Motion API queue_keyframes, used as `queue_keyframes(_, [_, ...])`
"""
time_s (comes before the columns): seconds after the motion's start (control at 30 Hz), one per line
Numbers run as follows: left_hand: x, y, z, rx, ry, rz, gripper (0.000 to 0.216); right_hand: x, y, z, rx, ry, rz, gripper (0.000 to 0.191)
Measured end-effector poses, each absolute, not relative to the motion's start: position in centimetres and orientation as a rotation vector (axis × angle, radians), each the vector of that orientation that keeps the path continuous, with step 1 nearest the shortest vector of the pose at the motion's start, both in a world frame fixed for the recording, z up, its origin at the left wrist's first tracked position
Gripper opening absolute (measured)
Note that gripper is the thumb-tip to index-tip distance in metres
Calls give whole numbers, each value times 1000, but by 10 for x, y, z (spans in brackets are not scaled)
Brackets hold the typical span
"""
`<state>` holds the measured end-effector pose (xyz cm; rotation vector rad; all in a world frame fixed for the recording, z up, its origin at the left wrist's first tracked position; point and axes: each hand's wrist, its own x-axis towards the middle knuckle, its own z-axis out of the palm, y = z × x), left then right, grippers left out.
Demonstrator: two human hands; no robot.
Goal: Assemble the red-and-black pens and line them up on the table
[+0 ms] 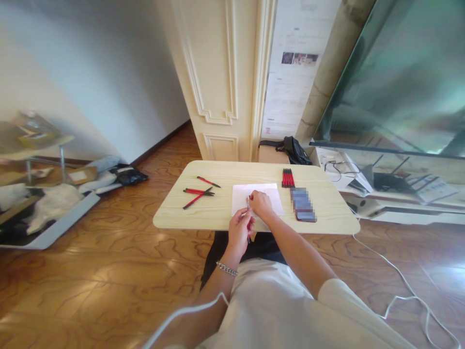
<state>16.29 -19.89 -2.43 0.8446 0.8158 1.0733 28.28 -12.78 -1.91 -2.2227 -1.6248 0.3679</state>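
Note:
My left hand (240,228) is closed around a red and black pen (249,237), held upright near the front edge of the table. A thin, pale length sticks up from the pen above the fingers. Just beyond it, my right hand (260,202) pinches a small dark piece at the top of that length; its exact kind is too small to tell. Both hands are over a white sheet of paper (238,194). Several loose red and black pens (198,192) lie to the left, some crossing. A neat row of similar pens (288,178) lies to the right.
A phone (303,204) with a blurred-out screen lies on the light wooden table (174,213), right of the paper. Behind the table are a black bag (292,149) and a door (214,72). A white cable (395,271) trails over the floor at right.

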Motion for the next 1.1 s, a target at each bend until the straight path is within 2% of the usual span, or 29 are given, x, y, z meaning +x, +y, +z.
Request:
queue_keyframes(0.2, [166, -197, -27, 822, 806, 1078, 41, 297, -140, -14, -1990, -1449, 394, 31])
queue_keyframes(0.3, [168, -197, -27, 826, 805, 1069, 41, 302, -158, -13, -1711, -1344, 560, 39])
queue_keyframes(0.4, [172, -200, -26, 852, 799, 1058, 38, 301, -175, -14, -1487, -1280, 734, 35])
queue_keyframes(0.57, [179, -205, -28, 908, 782, 1020, 36, 305, -174, -4, -1414, -1110, 830, 29])
queue_keyframes(0.67, [177, -206, -32, 912, 782, 998, 38, 316, -159, 2, -1502, -1108, 771, 28])
queue_keyframes(0.93, [171, -202, -35, 913, 797, 1026, 40, 319, -145, -16, -2170, -1494, 350, 24])
queue_keyframes(1.1, [171, -202, -33, 887, 796, 1018, 42, 309, -148, -17, -2261, -1550, 283, 26])
